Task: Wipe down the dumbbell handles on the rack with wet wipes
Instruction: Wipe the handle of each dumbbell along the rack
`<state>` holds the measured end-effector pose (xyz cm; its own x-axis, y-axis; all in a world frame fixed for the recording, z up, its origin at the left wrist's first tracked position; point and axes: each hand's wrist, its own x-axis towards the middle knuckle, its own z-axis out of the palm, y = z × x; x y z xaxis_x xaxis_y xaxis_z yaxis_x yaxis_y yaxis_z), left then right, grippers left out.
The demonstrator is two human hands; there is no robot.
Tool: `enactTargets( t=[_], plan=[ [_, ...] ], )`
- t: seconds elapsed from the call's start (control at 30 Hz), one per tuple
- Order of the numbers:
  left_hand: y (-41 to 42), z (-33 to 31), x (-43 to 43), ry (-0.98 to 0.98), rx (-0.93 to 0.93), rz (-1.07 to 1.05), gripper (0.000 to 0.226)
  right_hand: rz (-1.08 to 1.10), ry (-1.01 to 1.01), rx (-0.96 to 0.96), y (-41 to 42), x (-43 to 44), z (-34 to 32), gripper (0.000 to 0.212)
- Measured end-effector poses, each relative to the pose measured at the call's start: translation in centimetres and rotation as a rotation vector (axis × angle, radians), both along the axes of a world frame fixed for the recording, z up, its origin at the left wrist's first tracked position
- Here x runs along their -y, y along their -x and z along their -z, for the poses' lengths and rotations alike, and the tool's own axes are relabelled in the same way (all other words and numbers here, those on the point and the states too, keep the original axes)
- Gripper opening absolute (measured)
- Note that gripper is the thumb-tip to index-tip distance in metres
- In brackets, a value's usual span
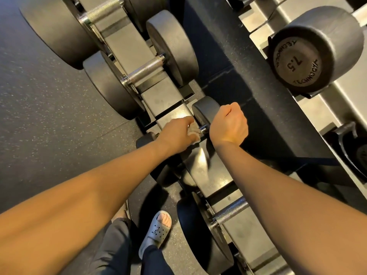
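A crumpled wet wipe [193, 130] is pinched in the left hand [175, 132] and pressed against the chrome handle [204, 128] of a small dumbbell [205, 111] on the rack [168, 108] — midway along its lower tier. The right hand [228, 124] is curled into a fist just beside that dumbbell, and nothing is seen in it.

At two o'clock in the view, "7.5" is read, inverted, on the round end face of a dumbbell [296, 64]. "TECHNOGYM" is embossed around that face's rim. At six o'clock, a small mark on a sandal [156, 231] strap is recorded as illegible.
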<state>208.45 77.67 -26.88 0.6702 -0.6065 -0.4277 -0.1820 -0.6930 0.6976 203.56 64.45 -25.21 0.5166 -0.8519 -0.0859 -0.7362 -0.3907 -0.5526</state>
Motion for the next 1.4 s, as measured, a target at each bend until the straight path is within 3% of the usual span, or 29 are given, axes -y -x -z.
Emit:
enactTargets(
  t=[0.2, 0.3, 0.47, 0.53, 0.63, 0.8, 0.93, 1.0, 1.07, 1.13, 1.17, 1.23, 1.4],
  plan=[
    [-2.1, -1.0, -1.5, -0.370, -0.010, 0.275, 0.028, -0.004, -0.005, -0.007, 0.0, 0.2, 0.1, 0.032],
    [-3.2, -1.6, -2.6, -0.487, 0.119, 0.383, 0.031, -0.004, 0.000, -0.003, 0.0, 0.2, 0.1, 0.032],
    [-4.1, -1.1, -0.9, -0.006, -0.212, -0.049, 0.020, 0.005, 0.018, -0.011, -0.1, 0.1, 0.1, 0.033],
    [-2.8, -0.1, 0.3, 0.025, -0.163, -0.038, 0.009, 0.003, 0.027, -0.008, -0.1, 0.1, 0.2, 0.033],
    [-1.3, 1.4, 0.0, -0.009, -0.112, -0.002, 0.018, 0.005, 0.039, -0.015, -0.2, 0.1, 0.2, 0.032],
    [-2.7, 0.0, -1.8, -0.201, 0.115, 0.261, 0.008, 0.005, 0.006, -0.016, 0.0, 0.2, 0.0, 0.032],
    [-3.7, -1.3, -2.9, -0.450, 0.311, 0.690, 0.018, 0.006, 0.003, -0.004, -0.1, 0.1, -0.1, 0.032],
    [-3.7, -1.3, -3.4, -0.524, 0.329, 0.773, 0.020, 0.007, 0.006, -0.002, -0.1, 0.1, -0.2, 0.032],
    [-3.8, -1.5, -3.4, -0.410, 0.179, 0.616, 0.024, 0.009, -0.001, -0.010, -0.1, 0.1, -0.2, 0.031],
    [-3.1, -1.2, -2.9, -0.156, 0.001, 0.286, 0.025, 0.011, 0.002, -0.011, -0.1, 0.1, -0.1, 0.031],
    [-2.6, -1.0, -2.5, -0.080, 0.003, 0.172, 0.026, 0.013, 0.005, -0.013, -0.2, 0.1, -0.2, 0.031],
    [-1.2, -0.4, -2.1, -0.097, 0.096, 0.188, 0.025, 0.013, 0.007, -0.026, -0.2, 0.1, -0.2, 0.031],
    [0.2, -0.7, -2.9, -0.401, 0.495, 0.576, 0.026, 0.008, 0.004, -0.026, -0.1, 0.0, -0.3, 0.031]
  ],
)
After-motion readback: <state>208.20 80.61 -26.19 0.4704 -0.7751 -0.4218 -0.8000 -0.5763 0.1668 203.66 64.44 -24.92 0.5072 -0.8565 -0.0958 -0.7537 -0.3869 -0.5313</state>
